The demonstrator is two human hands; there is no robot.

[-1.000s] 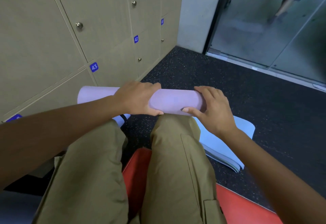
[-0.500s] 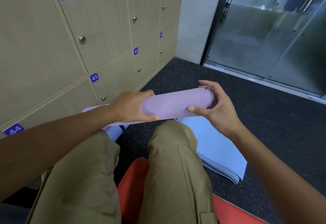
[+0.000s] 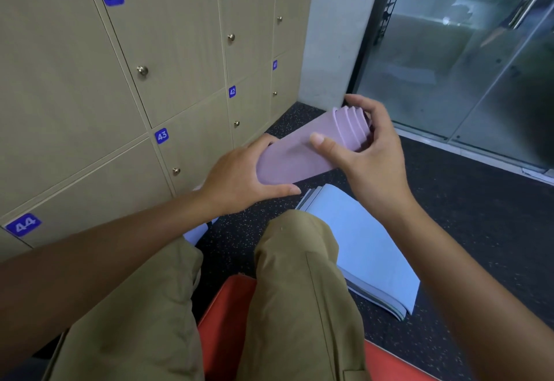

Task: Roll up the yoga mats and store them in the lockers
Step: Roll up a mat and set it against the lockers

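Note:
I hold a rolled lilac yoga mat [image 3: 299, 153] in front of my knees, tilted with its far end raised to the right. That end shows stepped spiral layers sticking out. My right hand [image 3: 368, 153] grips this end, thumb on top and fingers curled round behind. My left hand [image 3: 242, 177] grips the roll's middle from the left, hiding the near part. The beige lockers [image 3: 168, 60], numbered 38 to 44, fill the wall on the left with all doors closed.
A folded pale blue mat [image 3: 368, 248] lies on the dark speckled floor to the right of my knee. A red mat [image 3: 227, 314] is under my legs. A glass door [image 3: 467, 60] and a grey pillar [image 3: 332, 30] stand ahead on the right.
The roll has been lifted off my knees and tilted, its right end rising toward the glass door. My right hand slid to that end, where the inner layers now stick out.

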